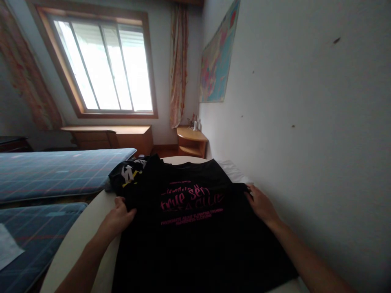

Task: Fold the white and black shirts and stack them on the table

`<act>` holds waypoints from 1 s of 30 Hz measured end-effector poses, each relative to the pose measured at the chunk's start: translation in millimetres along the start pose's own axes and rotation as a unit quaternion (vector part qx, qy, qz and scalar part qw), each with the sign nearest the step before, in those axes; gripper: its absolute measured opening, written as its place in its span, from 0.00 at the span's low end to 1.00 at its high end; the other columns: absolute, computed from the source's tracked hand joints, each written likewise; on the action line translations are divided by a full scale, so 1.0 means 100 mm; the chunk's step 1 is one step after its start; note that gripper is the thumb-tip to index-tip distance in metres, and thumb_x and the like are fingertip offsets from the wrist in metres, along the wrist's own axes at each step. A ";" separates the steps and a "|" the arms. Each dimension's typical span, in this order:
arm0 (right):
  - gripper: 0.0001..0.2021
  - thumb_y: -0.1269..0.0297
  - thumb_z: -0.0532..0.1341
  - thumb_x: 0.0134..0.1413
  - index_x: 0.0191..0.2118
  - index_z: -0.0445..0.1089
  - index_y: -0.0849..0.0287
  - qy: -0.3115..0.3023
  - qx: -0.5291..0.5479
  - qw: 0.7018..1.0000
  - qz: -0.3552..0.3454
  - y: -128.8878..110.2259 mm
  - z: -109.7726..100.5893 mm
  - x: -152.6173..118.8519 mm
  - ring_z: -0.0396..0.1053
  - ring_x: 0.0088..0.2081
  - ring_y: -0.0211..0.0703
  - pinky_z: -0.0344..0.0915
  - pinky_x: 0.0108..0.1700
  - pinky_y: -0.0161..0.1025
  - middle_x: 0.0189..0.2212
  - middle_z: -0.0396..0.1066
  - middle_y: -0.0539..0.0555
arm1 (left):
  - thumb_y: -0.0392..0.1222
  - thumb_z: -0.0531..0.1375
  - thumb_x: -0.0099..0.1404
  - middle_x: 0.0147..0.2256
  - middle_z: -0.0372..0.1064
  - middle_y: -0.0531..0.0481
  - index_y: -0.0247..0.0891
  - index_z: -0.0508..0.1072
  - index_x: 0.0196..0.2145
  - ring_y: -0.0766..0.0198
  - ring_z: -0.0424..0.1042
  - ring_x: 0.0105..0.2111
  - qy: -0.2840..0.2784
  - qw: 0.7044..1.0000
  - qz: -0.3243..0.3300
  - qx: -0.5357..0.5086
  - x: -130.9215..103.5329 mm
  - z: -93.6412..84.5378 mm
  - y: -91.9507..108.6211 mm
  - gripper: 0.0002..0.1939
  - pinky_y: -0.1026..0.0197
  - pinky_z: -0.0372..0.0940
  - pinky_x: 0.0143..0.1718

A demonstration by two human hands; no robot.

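Observation:
A black T-shirt with pink lettering on its chest lies spread over a round pale table, collar at the far end. My left hand pinches the shirt's left edge near the sleeve, thumb on top of the cloth. On the other side my right hand grips the right sleeve, its fingertips partly hidden by the fabric. Beyond my left hand sits a bunched black cloth with white and yellow print, touching the shirt.
Two blue plaid mattresses lie to the left, a white sheet on the nearer one. White crumpled material is behind the shirt's right shoulder. A wall runs close along the right. A wooden corner shelf and desk stand at the back.

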State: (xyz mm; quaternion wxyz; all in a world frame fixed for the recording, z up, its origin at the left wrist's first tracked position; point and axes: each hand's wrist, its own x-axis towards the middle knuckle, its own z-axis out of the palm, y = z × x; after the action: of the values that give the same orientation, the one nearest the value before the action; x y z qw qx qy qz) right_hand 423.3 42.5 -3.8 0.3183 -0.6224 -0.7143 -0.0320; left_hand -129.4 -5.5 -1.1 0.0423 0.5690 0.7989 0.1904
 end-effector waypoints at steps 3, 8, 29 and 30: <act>0.18 0.67 0.52 0.59 0.53 0.63 0.61 0.066 -0.059 0.996 -0.022 -0.23 -0.11 0.01 0.69 0.50 0.57 0.65 0.53 0.53 0.47 0.70 0.65 | 0.38 0.53 0.64 0.38 0.74 0.38 0.31 0.55 0.54 0.48 0.78 0.38 -0.020 0.999 0.025 -0.026 -0.02 -0.02 0.02 0.21 0.56 0.68 0.39; 0.09 0.69 0.56 0.57 0.42 0.69 0.55 -0.018 -0.019 0.994 -0.104 -1.16 -0.28 -0.22 0.67 0.49 0.55 0.61 0.54 0.50 0.44 0.71 0.60 | 0.35 0.51 0.64 0.38 0.71 0.40 0.36 0.59 0.50 0.48 0.76 0.38 0.107 0.991 0.032 -0.069 0.04 -0.09 0.18 0.15 0.53 0.68 0.39; 0.08 0.64 0.55 0.64 0.42 0.70 0.57 -0.238 0.249 0.939 -0.016 -2.29 0.09 -0.70 0.74 0.39 0.44 0.65 0.42 0.38 0.37 0.77 0.53 | 0.41 0.55 0.62 0.47 0.64 0.40 0.39 0.63 0.42 0.48 0.65 0.52 0.255 0.940 0.162 -0.157 -0.30 -0.28 0.53 0.10 0.47 0.63 0.54; 0.09 0.62 0.55 0.64 0.42 0.70 0.57 -0.225 0.266 0.937 0.006 -2.22 0.11 -0.64 0.74 0.39 0.45 0.65 0.43 0.39 0.37 0.77 0.53 | 0.41 0.54 0.65 0.41 0.66 0.44 0.41 0.63 0.38 0.53 0.68 0.45 0.225 0.931 0.221 -0.184 -0.42 -0.32 0.64 0.04 0.51 0.66 0.48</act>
State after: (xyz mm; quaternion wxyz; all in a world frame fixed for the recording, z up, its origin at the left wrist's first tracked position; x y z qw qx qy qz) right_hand 218.1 -58.2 34.1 0.3036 -0.5103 -0.7459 0.3018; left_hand -67.0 -34.7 45.0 -0.0779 0.6555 0.5927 0.4615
